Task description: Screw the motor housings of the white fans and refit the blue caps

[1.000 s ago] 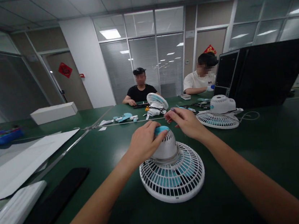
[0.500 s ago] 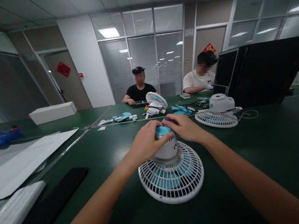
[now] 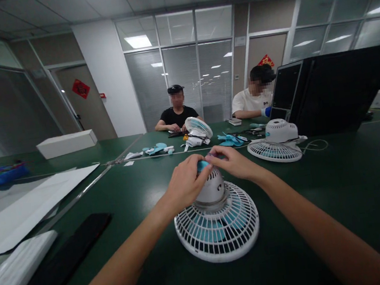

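the fan (image 3: 219,238) stands face down at the lower centre of the frame, on the green table (image 3: 149,258), with its cage (image 3: 221,257) around the blades (image 3: 236,220) and its white housing (image 3: 210,192) on top, so these parts look already together. at the housing's top, the left hand (image 3: 184,180) is half closed around the blue cap (image 3: 201,164), and the right hand (image 3: 236,162) has its fingertips drawn together at the cap's edge, perhaps with something small, but i cannot tell. whether the cap is fixed or loose is also not visible.
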